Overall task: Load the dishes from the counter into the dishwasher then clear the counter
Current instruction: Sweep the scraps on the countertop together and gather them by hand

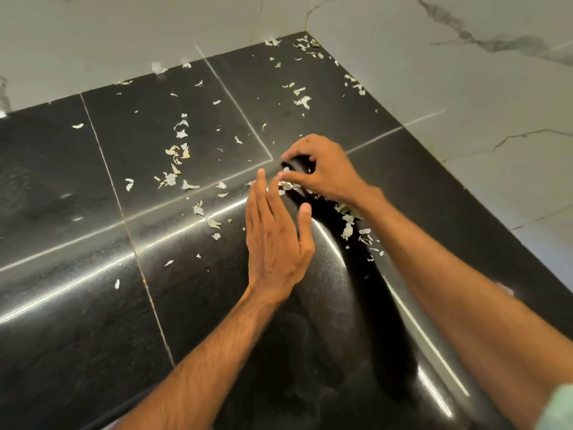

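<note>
Pale peel scraps [179, 152] lie scattered over the black stone counter [77, 187], with more in the far corner [305, 45] and a small heap [348, 225] under my right wrist. My left hand [276, 234] lies on edge on the counter, fingers straight and together, the thumb apart. My right hand [322, 172] sits just beyond it with its fingers curled, and pinches a few scraps [288, 185] at the left hand's fingertips. The right hand's shadow hides what lies under its palm. No dishes are in view.
Marble-patterned walls [434, 88] close the counter at the back and on the right, and meet at a corner. Pale grout lines cross the counter. Its rounded front edge runs along the bottom left.
</note>
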Motion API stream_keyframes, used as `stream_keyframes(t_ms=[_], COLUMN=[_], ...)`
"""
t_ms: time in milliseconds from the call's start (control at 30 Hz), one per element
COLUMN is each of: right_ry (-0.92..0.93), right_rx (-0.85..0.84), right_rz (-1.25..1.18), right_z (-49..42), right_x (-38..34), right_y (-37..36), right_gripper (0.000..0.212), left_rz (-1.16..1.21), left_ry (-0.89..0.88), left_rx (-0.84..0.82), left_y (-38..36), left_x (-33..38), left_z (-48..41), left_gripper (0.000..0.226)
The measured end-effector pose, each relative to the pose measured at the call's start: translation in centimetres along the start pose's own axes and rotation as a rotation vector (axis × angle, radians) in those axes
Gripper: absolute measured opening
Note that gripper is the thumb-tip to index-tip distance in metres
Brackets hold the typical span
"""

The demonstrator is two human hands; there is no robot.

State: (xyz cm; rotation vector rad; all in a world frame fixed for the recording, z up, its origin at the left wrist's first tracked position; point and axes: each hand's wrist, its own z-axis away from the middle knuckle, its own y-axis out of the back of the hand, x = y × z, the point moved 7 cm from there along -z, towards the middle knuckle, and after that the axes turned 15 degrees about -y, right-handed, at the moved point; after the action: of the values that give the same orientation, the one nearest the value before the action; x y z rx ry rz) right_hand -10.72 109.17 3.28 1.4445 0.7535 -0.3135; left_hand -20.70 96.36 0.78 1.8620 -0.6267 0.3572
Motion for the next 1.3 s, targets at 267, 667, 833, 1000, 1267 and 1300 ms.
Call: stream_keyframes(t_ms=[267,667,833,1000,1267,1300], right_ry=[0.041,-0.121,-0.094,-0.088,-0.007,-0.027], right_rx=[0.016,0.07,0.091,0.061,0.115,0.158], right_rz=[0.151,0.175,0.182,0.215,0.054,0.068], right_z=[5.8,2.4,4.7,9.1,10.9,11.1], right_x=[1.6,1.5,2.0,1.1,-1.9,-1.3], right_y=[0.2,1.1,1.6,1.4,-2.9,-2.2], right_gripper=[0.021,0.028,0.007,0.01,0.012,0.011], left_rz=[-0.008,0.034,0.199,0.423,0.427,0.428], left_ry=[0.03,-0.003,-0.028,0.039,0.031,0.038], left_rx=[0.015,-0.009,0.069,0.341,0.379,0.371], left_y=[-0.1,-0.7,-0.1,1.3,1.7,1.7], left_x=[-0.3,-0.4,-0.3,-2.2,-2.4,-2.3], left_z=[0.1,0.0,0.0,0.0,0.1,0.1], left_gripper=[0.061,0.052,0.044,0.041,0.041,0.042])
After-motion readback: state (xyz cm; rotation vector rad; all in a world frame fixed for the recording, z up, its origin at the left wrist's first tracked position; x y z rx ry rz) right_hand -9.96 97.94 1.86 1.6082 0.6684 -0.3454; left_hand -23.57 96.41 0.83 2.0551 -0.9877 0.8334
